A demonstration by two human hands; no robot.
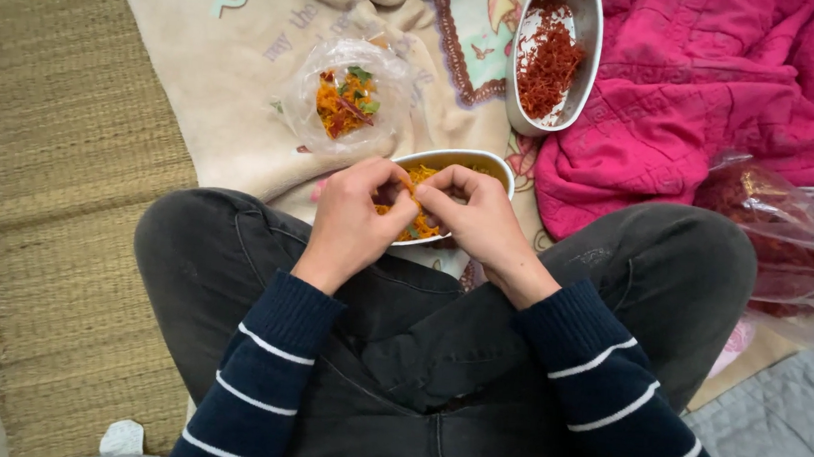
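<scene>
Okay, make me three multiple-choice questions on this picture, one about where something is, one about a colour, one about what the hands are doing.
1. Where does the clear plastic bag of orange, red and green bits lie?
A. On the beige blanket
B. On the pink blanket
C. Inside the metal tray

2. What colour are the strands in the far oval metal tray?
A. Green
B. Dark red
C. White

3. What are the left hand and right hand doing?
A. Resting flat on the knees
B. Lifting the bag
C. Pinching orange bits together over the near tray

Answers: 1 A, the bag sits on the beige blanket left of the trays. 2 B, the strands are dark red. 3 C, both sets of fingertips meet over the orange pieces.
</scene>
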